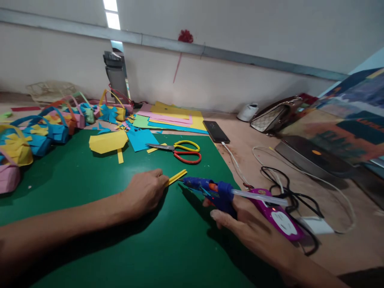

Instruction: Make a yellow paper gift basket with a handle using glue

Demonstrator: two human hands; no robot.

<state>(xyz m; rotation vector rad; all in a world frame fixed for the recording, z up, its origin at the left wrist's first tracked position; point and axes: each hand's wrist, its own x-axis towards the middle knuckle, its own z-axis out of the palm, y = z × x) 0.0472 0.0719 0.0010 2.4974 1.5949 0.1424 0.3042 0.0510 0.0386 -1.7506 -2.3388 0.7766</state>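
Observation:
My left hand is closed around a folded yellow paper strip, whose free end sticks out to the right. In my right hand is a blue hot glue gun with a clear glue stick jutting from its back. The gun's nozzle points left, close to the strip; whether they touch I cannot tell. Beyond my hands lie scissors with one yellow and one red handle, their blades over a blue paper sheet and a narrow yellow strip. A yellow paper piece lies farther left.
Several small paper baskets line the left side of the green mat. Stacked coloured paper lies at the back near a phone. On the right are a purple power strip, tangled black cable and a dark case.

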